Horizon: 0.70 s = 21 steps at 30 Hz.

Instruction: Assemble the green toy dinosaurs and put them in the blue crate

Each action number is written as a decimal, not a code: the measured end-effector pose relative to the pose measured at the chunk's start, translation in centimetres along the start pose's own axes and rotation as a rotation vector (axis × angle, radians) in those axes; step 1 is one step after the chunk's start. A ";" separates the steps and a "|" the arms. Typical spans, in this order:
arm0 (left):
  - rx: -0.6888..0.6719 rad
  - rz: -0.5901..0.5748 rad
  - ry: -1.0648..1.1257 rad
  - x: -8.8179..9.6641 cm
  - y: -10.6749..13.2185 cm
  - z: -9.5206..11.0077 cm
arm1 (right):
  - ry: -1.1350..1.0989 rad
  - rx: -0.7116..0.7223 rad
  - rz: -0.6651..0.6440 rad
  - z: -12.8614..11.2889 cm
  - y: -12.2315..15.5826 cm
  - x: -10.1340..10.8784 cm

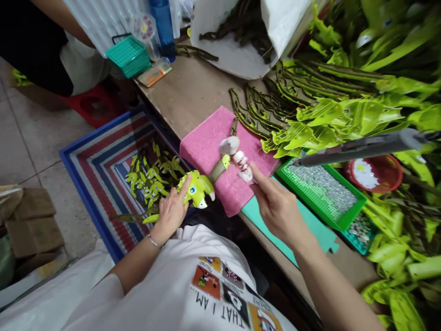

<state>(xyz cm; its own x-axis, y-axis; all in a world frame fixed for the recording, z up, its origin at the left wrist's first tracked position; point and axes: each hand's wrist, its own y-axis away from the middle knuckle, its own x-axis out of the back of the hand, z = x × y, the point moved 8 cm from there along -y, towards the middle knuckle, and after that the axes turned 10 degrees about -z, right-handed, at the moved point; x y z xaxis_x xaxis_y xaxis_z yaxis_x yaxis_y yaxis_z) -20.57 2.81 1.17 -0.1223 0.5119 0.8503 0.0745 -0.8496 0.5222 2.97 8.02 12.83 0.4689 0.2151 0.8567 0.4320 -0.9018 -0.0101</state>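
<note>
My left hand is closed around a lime-green plastic dinosaur head with a blue eye and white horn tips, its index finger lying along the top. An olive part with a lime tip sticks out from the head over the edge of a pink cloth-covered pad. Close above that tip, my right hand is closed on a short, white, lumpy thing with a rounded, blurred end. Its exact kind is not clear.
Lime shells and olive strips crowd the bench's right side. A green basket of small metal pieces and a red bowl stand nearby. Finished-looking green pieces lie in a striped, blue-edged container. Another person is at upper left.
</note>
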 end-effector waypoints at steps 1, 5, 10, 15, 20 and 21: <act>0.011 0.010 -0.026 0.4 0.4 -0.2 | -0.019 -0.013 0.086 0.2 0.4 0.7; 0.053 0.036 -0.097 1.4 1.4 -1.1 | -0.041 -0.113 0.167 2.6 1.2 -1.4; 0.037 0.033 -0.116 1.8 1.5 -1.0 | -0.002 -0.202 0.003 5.1 -0.5 -3.9; 0.032 0.060 -0.095 1.8 1.2 -1.1 | -0.018 -0.173 0.236 5.4 -4.0 -0.8; -0.033 0.038 0.098 1.2 0.1 -2.2 | 0.032 -0.309 -0.055 8.8 -6.3 -3.9; -0.066 0.033 0.188 1.0 -0.3 -2.4 | 0.059 -0.342 -0.030 9.3 -6.0 -3.6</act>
<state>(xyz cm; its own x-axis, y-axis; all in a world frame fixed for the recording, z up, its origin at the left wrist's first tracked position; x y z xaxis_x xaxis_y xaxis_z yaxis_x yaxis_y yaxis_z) -23.11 3.22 1.71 -0.3040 0.4557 0.8366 0.0174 -0.8754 0.4832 5.85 16.18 5.05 0.4102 0.2301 0.8825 0.1570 -0.9710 0.1803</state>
